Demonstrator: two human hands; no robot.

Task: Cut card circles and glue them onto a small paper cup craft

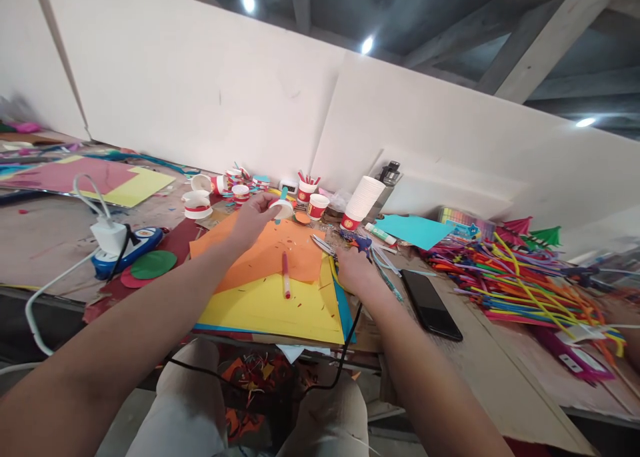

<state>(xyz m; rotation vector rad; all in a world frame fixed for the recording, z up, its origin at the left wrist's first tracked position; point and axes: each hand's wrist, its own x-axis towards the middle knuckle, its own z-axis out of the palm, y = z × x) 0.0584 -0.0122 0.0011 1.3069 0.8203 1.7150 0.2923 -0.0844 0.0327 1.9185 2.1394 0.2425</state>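
Observation:
My left hand (256,215) is closed on a small white paper cup piece (283,209) with a teal strip (284,192) standing up from it. It hovers over the far edge of orange paper (260,257). My right hand (354,270) lies to the right of the paper, its fingers curled at the handle end of scissors (325,245). The blades point up and left; the grip itself is mostly hidden under my hand. A red marker (286,275) lies on the orange and yellow sheets (270,310) between my arms.
Stacked paper cups (363,200), a pen-filled cup (307,189) and several cut cups (197,205) stand at the back. A phone (431,305) and many pipe cleaners (510,277) lie right. A power strip (125,249) sits left. A black cable (345,357) hangs over the front edge.

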